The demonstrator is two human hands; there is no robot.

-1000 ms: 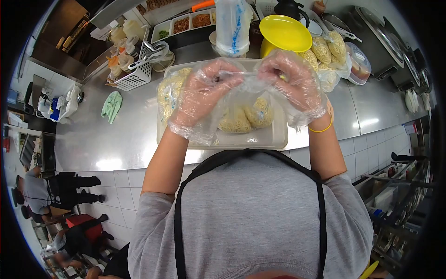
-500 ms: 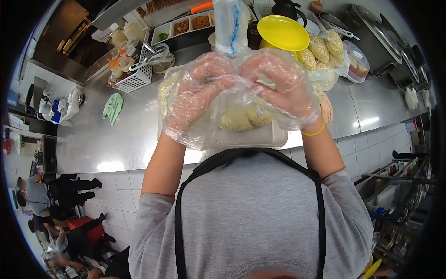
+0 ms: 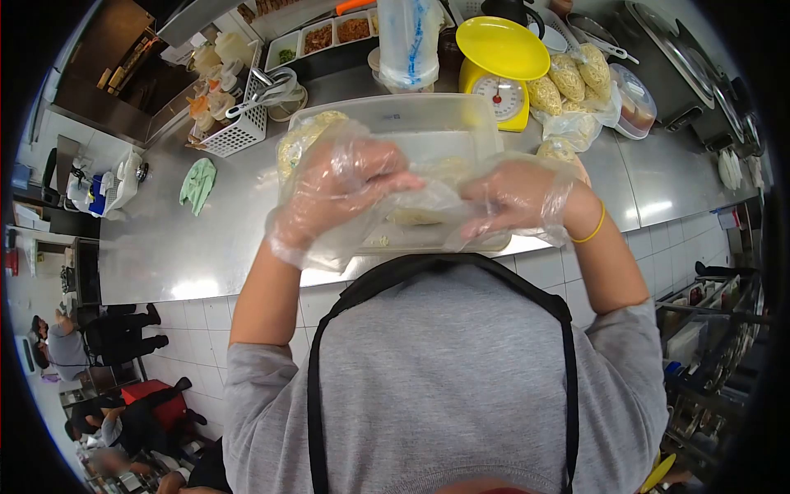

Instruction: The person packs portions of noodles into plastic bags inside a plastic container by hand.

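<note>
Both my hands wear loose clear plastic gloves above a translucent plastic tub (image 3: 444, 102). My left hand (image 3: 350, 177), fingers curled in a pinch, grips one side of a clear plastic bag (image 3: 428, 198). On its other side my right hand (image 3: 518, 196) is closed on the bag too, palm down. The bag looks thin and crumpled; I cannot tell whether anything is in it. Below it, a pale bagged portion (image 3: 415, 216) lies in the tub, partly hidden. A bag of noodles (image 3: 300, 148) rests at the tub's left side, behind my left hand.
Behind the tub stand a yellow scale (image 3: 498, 99) and a roll of plastic bags (image 3: 407, 49). Bagged noodles (image 3: 568, 82) are piled at the right. To the left are a white basket of bottles (image 3: 243, 136) and a green cloth (image 3: 197, 185). Other people stand far left.
My hands have come down from near the bag roll toward the tub and moved apart, the clear bag stretched between them. The tub and the scale's dial now show.
</note>
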